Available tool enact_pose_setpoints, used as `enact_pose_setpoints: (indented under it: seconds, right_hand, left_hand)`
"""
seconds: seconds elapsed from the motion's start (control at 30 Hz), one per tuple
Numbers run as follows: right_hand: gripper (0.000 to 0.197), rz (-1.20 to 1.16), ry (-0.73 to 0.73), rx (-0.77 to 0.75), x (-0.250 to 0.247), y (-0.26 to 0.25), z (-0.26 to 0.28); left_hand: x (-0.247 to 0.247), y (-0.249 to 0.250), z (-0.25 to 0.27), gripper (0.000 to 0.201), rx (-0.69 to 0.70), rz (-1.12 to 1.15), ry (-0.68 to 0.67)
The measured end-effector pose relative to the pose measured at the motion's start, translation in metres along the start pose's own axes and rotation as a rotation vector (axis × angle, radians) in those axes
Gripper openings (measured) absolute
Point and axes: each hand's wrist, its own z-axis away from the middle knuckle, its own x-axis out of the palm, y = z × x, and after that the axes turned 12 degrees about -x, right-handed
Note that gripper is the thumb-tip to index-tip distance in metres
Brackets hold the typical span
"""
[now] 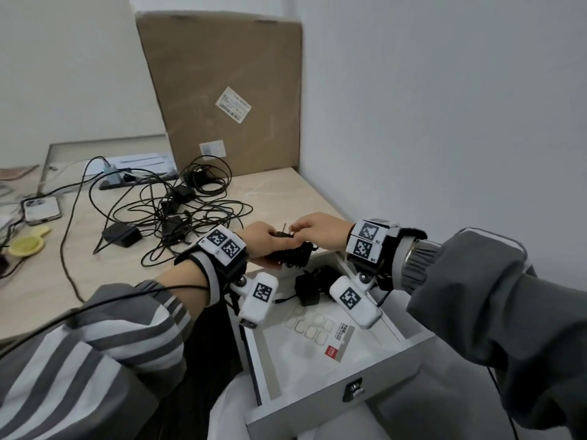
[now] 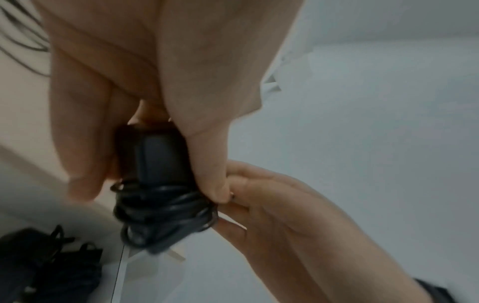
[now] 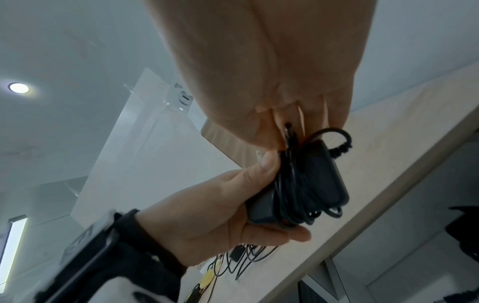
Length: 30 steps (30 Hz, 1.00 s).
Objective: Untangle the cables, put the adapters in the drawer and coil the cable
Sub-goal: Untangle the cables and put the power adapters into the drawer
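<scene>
My left hand (image 1: pixel 263 238) grips a black adapter (image 1: pixel 290 254) with its thin cable wound round the body, held just above the back of the open drawer (image 1: pixel 333 389). In the left wrist view the adapter (image 2: pixel 158 164) sits between thumb and fingers with cable loops below. My right hand (image 1: pixel 314 228) pinches the cable end (image 3: pixel 289 131) at the top of the adapter (image 3: pixel 321 176). Another wound black adapter (image 1: pixel 309 285) lies in the drawer. A tangle of black cables and adapters (image 1: pixel 178 204) lies on the desk.
A large cardboard box (image 1: pixel 222 93) leans against the wall behind the tangle. A phone (image 1: pixel 39 209), a yellow object (image 1: pixel 27 244) and a power strip (image 1: pixel 127 179) sit at the desk's left. A sticker sheet and card (image 1: pixel 330 338) lie in the drawer.
</scene>
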Motion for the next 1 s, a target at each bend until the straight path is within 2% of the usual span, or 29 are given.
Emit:
enact_pose_setpoints:
  seconds: [0.1, 0.2, 0.27, 0.33, 0.43, 0.5, 0.57, 0.6, 0.7, 0.73, 0.8, 0.87, 0.93, 1.0]
  right_hand:
    - [0.028, -0.018, 0.012, -0.070, 0.012, 0.005, 0.003]
    - [0.026, -0.018, 0.157, -0.104, 0.027, 0.014, 0.000]
    - [0.024, -0.053, 0.222, -0.095, 0.037, 0.019, -0.003]
    - [0.020, -0.193, 0.274, -0.039, 0.044, 0.028, -0.008]
    - [0.009, -0.495, 0.362, 0.106, 0.055, 0.039, -0.012]
    - [0.006, -0.687, 0.388, 0.188, 0.063, 0.044, -0.012]
    - [0.008, -0.751, 0.352, 0.277, 0.076, 0.049, -0.013]
    - [0.010, -0.717, 0.309, 0.319, 0.083, 0.053, -0.013]
    - [0.049, -0.512, 0.091, 0.439, 0.106, 0.077, -0.019]
    - [0.054, -0.477, 0.007, 0.467, 0.111, 0.081, -0.019]
    - [0.041, -0.536, -0.101, 0.525, 0.115, 0.077, -0.013]
    - [0.031, -0.628, -0.149, 0.576, 0.119, 0.081, -0.011]
    - [0.025, -0.645, -0.169, 0.593, 0.120, 0.088, -0.011]
    - [0.006, -0.609, -0.186, 0.597, 0.115, 0.093, -0.011]
  left_hand:
    - [-0.001, -0.010, -0.006, 0.050, -0.004, 0.214, 0.076]
    - [0.000, -0.016, -0.010, 0.060, -0.011, 0.296, 0.111]
    - [0.005, -0.021, -0.014, 0.062, -0.018, 0.336, 0.134]
    - [0.008, -0.025, -0.017, 0.058, -0.033, 0.375, 0.129]
    - [0.012, -0.031, -0.016, 0.030, -0.093, 0.545, -0.006]
    - [0.017, -0.039, -0.017, 0.028, -0.160, 0.609, -0.128]
    - [0.026, -0.049, -0.020, 0.036, -0.200, 0.660, -0.198]
    - [0.032, -0.056, -0.024, 0.037, -0.227, 0.704, -0.188]
    - [0.047, -0.080, -0.036, 0.042, -0.311, 0.661, -0.128]
    - [0.051, -0.088, -0.038, 0.045, -0.348, 0.618, -0.124]
    - [0.060, -0.103, -0.041, 0.041, -0.413, 0.580, -0.116]
    - [0.064, -0.114, -0.048, 0.040, -0.451, 0.552, -0.084]
    - [0.067, -0.124, -0.058, 0.050, -0.471, 0.484, -0.027]
    - [0.072, -0.136, -0.080, 0.060, -0.484, 0.426, 0.007]
